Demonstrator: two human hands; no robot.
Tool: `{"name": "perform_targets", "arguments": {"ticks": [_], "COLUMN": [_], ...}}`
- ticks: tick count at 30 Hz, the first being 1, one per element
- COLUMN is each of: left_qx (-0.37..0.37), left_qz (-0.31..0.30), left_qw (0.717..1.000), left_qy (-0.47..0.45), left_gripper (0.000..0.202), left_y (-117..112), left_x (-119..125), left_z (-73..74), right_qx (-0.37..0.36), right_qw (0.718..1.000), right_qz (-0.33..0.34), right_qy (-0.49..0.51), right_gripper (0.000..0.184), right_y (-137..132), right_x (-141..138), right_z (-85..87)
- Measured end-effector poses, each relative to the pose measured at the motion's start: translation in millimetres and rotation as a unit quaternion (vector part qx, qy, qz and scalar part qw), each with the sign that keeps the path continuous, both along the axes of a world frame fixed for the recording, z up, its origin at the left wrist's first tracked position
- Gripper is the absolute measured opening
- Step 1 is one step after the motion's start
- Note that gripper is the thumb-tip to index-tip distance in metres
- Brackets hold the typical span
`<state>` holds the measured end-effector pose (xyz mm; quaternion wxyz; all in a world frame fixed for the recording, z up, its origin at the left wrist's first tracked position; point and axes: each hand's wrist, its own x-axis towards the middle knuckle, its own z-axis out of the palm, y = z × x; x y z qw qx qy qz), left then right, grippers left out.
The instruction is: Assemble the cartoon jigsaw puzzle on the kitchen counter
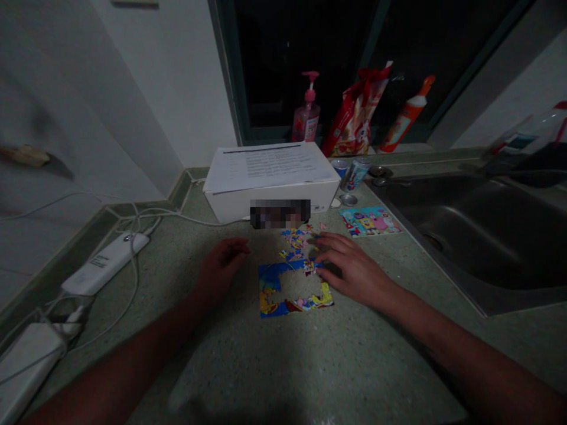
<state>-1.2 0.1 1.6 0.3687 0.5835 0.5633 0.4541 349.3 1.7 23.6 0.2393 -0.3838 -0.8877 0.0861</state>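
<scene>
We record the near edge first: both bare forearms reach across a speckled green terrazzo countertop point(248, 378). The left hand point(221, 265) is loosely curled, fingers bent inward, and rests just left of the puzzle; we cannot tell whether anything lies under its fingers. The right hand point(354, 268) stands well open, fingers spread and arched, with its fingertips point(319, 239) at the loose pieces; no grip on any piece is evident.

The partly assembled jigsaw puzzle point(270, 283) lies flat between the hands, its blue and yellow border built around a bare central gap. Loose pieces point(297, 241) are scattered just beyond it. To the left, a white power strip point(104, 262) and a white adapter point(26, 366) lie among white cables point(133, 254).

Further on, a cartoon picture card point(370, 221) lies beside a stainless steel sink point(478, 236). Behind the puzzle stands a white box point(270, 203) with printed papers point(270, 168) on top, part of its front obscured by a blurred patch. Two drink cans point(357, 174) stand at its right. On the window ledge we note a pink pump bottle point(309, 112), a red-topped bag point(354, 115) and an orange-capped bottle point(405, 115).
</scene>
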Motion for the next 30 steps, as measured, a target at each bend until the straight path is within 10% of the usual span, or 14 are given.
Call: {"name": "perform_targets", "arguments": {"ticks": [30], "left_qx": [-0.026], "left_qz": [0.012], "left_qw": [1.000], "left_qy": [0.009], "left_gripper": [0.039], "left_y": [-0.8], "left_x": [3.8], "left_z": [6.7], "right_qx": [-0.020], "right_qw": [0.984], "right_qz": [-0.118], "right_qy": [-0.132], "right_gripper": [0.012], "right_y": [17.5], "right_x": [38.4], "right_z": [6.1]}}
